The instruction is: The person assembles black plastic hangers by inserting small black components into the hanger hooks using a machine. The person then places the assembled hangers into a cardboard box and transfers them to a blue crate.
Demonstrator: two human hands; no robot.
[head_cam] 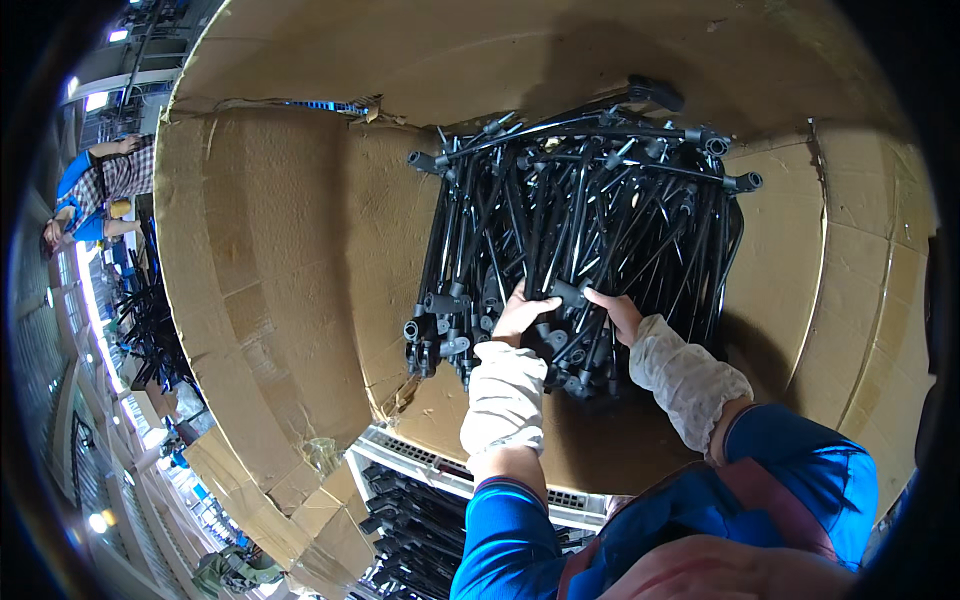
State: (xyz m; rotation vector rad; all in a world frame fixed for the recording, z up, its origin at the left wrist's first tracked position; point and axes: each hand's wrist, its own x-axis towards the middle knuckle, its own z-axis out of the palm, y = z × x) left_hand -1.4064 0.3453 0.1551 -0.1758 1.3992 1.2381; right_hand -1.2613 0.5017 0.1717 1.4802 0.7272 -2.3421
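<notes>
A heap of black rods with plastic end fittings (592, 202) lies in a large cardboard box (277, 247). My left hand (521, 311) is at the near part of the heap, its thumb against a rod and its fingers partly hidden behind it. To its right, my right hand (619, 311) touches the end of a dark cylindrical fitting (570, 293) with its thumb; its other fingers are mostly hidden. Both forearms wear white sleeve covers. Several rods lie crosswise over the far end of the heap.
The box's torn flaps and walls surround the heap. Below its near edge, more black parts (420, 517) lie in a white plastic crate (442, 465). A co-worker (94, 184) is at the far left, near another pile of black rods (150, 330).
</notes>
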